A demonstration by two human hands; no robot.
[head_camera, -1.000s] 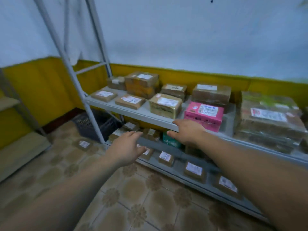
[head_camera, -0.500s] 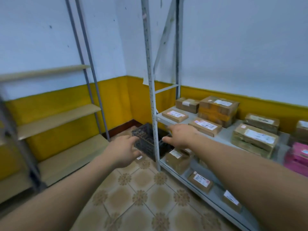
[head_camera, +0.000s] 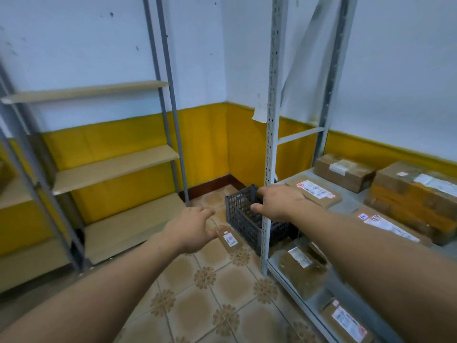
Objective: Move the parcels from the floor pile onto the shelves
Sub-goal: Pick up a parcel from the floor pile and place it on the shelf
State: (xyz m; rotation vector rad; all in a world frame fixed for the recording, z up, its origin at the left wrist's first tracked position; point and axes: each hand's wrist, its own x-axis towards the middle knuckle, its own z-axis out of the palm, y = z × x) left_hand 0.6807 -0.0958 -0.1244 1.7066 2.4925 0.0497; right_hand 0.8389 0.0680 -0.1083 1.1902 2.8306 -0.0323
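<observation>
Air only in both grips: holding left hand [head_camera: 190,229] and right hand [head_camera: 279,203] outstretched, fingers relaxed, near floor parcel [head_camera: 230,240] beside black crate [head_camera: 241,215].

Brown parcels [head_camera: 345,172] with white labels on grey shelving [head_camera: 270,120], a dark crate [head_camera: 243,219], beige floral-patterned floor tiles [head_camera: 222,280], yellow-and-white walls [head_camera: 202,95].

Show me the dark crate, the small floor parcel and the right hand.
dark crate [head_camera: 241,224]: head view, slatted left wall.
small floor parcel [head_camera: 231,240]: head view, white label.
right hand [head_camera: 282,201]: head view, back of the hand.
</observation>
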